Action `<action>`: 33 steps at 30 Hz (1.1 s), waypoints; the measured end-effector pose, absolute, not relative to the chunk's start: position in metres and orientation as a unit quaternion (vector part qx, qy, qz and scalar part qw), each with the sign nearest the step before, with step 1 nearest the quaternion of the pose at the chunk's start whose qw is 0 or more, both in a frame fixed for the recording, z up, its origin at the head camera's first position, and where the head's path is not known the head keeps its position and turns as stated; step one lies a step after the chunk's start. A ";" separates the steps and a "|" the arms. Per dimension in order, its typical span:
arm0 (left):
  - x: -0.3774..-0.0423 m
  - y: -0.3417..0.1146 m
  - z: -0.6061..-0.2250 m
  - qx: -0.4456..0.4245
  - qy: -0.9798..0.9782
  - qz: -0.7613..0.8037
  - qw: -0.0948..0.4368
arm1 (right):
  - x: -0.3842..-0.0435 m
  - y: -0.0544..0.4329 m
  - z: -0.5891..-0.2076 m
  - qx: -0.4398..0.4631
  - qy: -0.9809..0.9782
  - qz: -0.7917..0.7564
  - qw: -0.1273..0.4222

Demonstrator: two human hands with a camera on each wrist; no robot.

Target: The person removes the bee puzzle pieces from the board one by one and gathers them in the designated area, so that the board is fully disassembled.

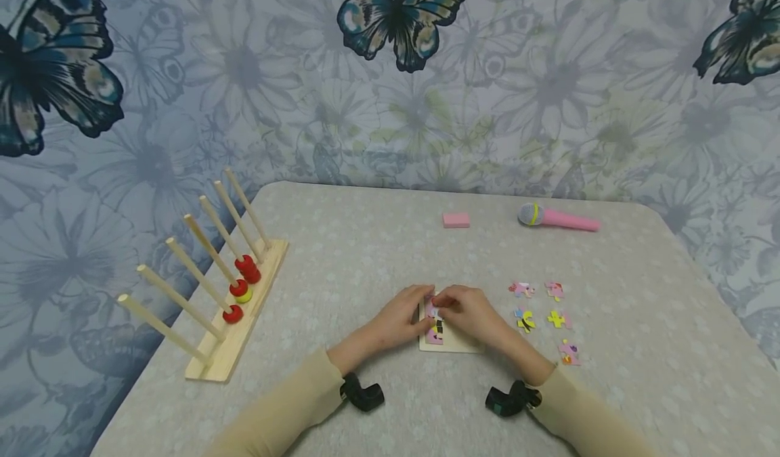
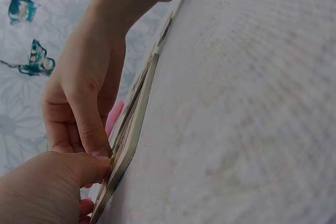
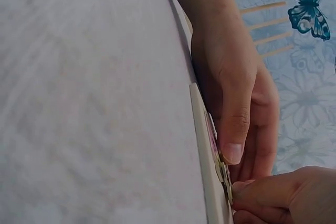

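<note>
A light frame board (image 1: 457,343) lies on the table with joined pink and yellow puzzle pieces (image 1: 435,335) along its left side. My left hand (image 1: 399,318) rests at the board's left edge, fingers stretched toward the far corner, thumb on the pieces. In the right wrist view, the left thumb (image 3: 233,150) presses close to the board. My right hand (image 1: 472,315) bends over the board and pinches a small puzzle piece (image 3: 229,187) by the left thumb; the fingers largely cover this piece. In the left wrist view, both hands meet over the board's rim (image 2: 137,124).
Several loose puzzle pieces (image 1: 557,319) lie right of the board. A wooden peg stand (image 1: 256,318) with red and yellow rings (image 1: 246,267) stands at the left. Toward the back are a pink block (image 1: 456,221) and a pink toy microphone (image 1: 567,220).
</note>
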State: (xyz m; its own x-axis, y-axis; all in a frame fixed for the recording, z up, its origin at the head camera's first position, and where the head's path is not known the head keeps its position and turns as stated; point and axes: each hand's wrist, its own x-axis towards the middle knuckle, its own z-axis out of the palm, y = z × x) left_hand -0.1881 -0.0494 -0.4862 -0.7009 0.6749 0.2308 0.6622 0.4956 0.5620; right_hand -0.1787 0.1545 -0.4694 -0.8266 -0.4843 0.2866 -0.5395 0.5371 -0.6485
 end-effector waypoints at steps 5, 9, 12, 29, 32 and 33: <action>-0.185 -0.051 -0.487 0.385 0.866 0.319 0.010 | -0.176 0.152 -0.471 0.291 -0.874 0.387 0.042; -0.183 -0.052 -0.487 0.384 0.866 0.321 0.017 | -0.175 0.153 -0.475 0.291 -0.877 0.379 0.043; -0.182 -0.052 -0.487 0.385 0.865 0.321 0.020 | -0.175 0.154 -0.477 0.295 -0.878 0.374 0.051; -0.188 -0.050 -0.486 0.391 0.865 0.315 0.017 | -0.180 0.155 -0.477 0.311 -0.870 0.369 0.098; -0.187 -0.050 -0.486 0.392 0.863 0.317 0.015 | -0.181 0.155 -0.479 0.320 -0.867 0.368 0.106; -0.187 -0.050 -0.486 0.392 0.863 0.317 0.017 | -0.181 0.155 -0.480 0.323 -0.866 0.366 0.108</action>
State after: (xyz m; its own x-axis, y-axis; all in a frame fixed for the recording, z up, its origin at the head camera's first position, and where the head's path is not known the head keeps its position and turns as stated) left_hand -0.1872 -0.0501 -0.4864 -0.6925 0.6871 0.2197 0.6659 0.4917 0.5611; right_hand -0.1809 0.1548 -0.4795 -0.7682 -0.4804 0.4231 -0.6382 0.5235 -0.5645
